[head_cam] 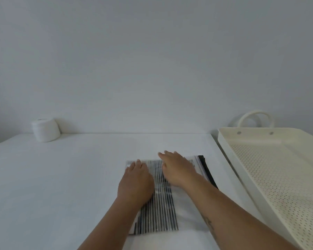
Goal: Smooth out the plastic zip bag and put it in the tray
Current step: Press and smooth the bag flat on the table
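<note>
No brand, label or readable writing is showing on anything in view. The plastic zip bag (157, 195), holding black-and-white striped contents, is lying flat on the white tabletop (61, 177), its right edge with a dark strip running just beside the tabletop's right edge. Both hands are lying open on it, palms down, fingers stretched forward and gripping nothing: the left hand (135, 179) is pressing the bag's far left part, the right hand (177, 168) is pressing its far middle, fingertips reaching just past the far edge. The cream perforated tray (245, 170) is sitting to the right, empty, close to the bag. A white roll (46, 129) is standing far left against the wall, leaving wide bare tabletop between.
</note>
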The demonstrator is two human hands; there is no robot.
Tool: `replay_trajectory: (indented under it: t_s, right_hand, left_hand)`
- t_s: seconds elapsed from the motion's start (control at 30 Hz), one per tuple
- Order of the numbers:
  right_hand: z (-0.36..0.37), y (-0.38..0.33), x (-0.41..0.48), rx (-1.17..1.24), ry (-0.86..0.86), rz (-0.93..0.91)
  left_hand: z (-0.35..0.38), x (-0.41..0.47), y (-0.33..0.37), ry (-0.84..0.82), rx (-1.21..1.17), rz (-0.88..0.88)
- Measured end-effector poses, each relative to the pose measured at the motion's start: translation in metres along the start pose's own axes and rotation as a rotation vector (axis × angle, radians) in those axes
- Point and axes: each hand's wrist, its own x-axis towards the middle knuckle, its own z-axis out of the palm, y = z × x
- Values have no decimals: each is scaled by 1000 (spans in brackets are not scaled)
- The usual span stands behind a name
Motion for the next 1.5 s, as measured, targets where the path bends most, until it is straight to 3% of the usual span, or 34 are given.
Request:
replay_trajectory:
  t_s: [0.27, 0.5, 0.63, 0.7, 0.8, 0.87, 0.97, 1.1, 1.23, 1.5]
  right_hand:
    - [32, 15, 11, -69, -32, -17]
    - [18, 62, -6, -167, -37, 205]
    - [6, 75, -21, -152, 46, 452]
    - [-1, 68, -26, -198, 127, 417]
    - [-11, 44, -23, -176, 218, 138]
    - [-14, 26, -17, -137, 172, -16]
    - [-8, 13, -12, -81, 29, -89]
    - [13, 22, -15, -82, -113, -90]
    - [19, 46, -24, -131, -99, -7]
    - [2, 72, -59, -100, -102, 251]
  left_hand:
    - [12, 6, -9, 48, 164, 56]
    - [12, 11, -14, 49, 74, 103]
    - [7, 18, -10, 39, 104, 131]
    - [0, 20, -8, 102, 184, 172]
    - [-10, 17, 0, 234, 232, 224]
    - [-8, 9, 8, 244, 127, 174]
    - [6, -9, 20, 114, 65, 40]
    - [26, -28, 23, 74, 198, 25]
    - [28, -25, 16, 115, 205, 116]
    - [13, 9, 0, 2, 291, 349]
